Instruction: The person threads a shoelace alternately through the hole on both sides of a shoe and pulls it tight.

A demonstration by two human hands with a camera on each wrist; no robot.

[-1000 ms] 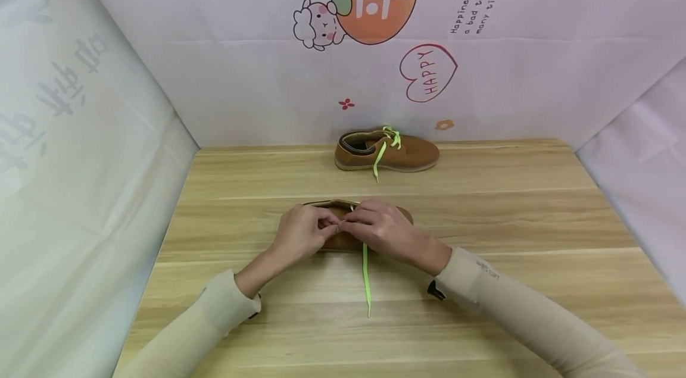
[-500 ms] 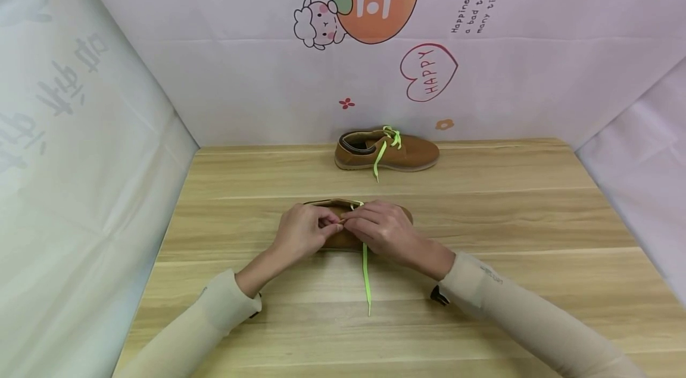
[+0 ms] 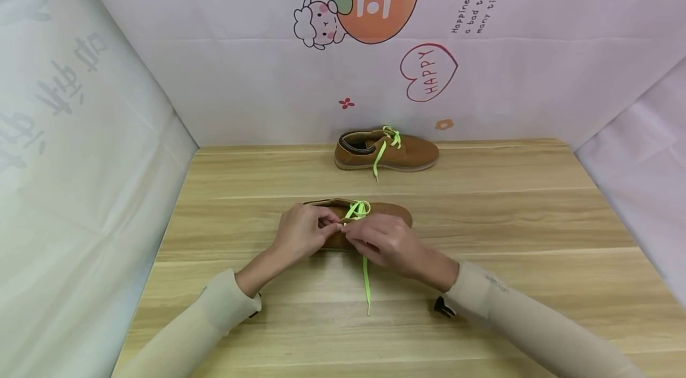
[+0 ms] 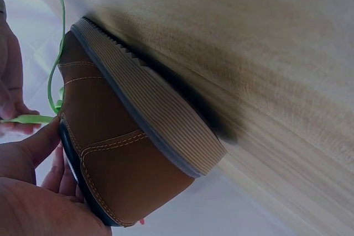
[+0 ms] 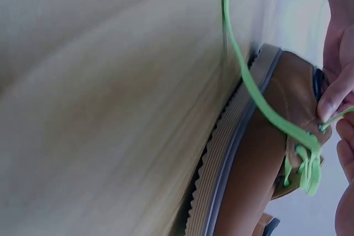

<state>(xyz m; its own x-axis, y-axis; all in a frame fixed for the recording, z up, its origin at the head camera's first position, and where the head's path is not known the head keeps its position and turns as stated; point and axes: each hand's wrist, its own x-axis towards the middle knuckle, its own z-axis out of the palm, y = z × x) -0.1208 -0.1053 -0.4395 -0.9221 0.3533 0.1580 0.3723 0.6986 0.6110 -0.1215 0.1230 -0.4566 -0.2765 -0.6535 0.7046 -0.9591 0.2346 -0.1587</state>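
A brown leather shoe (image 3: 393,214) lies on the table with its toe to the right. My left hand (image 3: 300,234) pinches the edge of its opening beside the top eyelet, thumb outside and fingers inside. A light green shoelace (image 4: 27,119) stretches from that eyelet to my right hand (image 3: 390,245), whose fingertips pinch it. Gathered lace loops (image 5: 311,172) hang about the lower eyelets. Another lace length (image 3: 367,286) trails over the table toward me. In the head view, my hands hide much of the shoe's near side.
A matching brown shoe (image 3: 415,152) with a green lace stands at the back of the wood-grain table (image 3: 509,205), near the printed white backdrop (image 3: 241,86). White sheets enclose the left and right sides.
My right hand has shifted slightly right and toward me, drawing the lace at the eyelet. More green lace shows on the shoe's top. My left hand stays in place.
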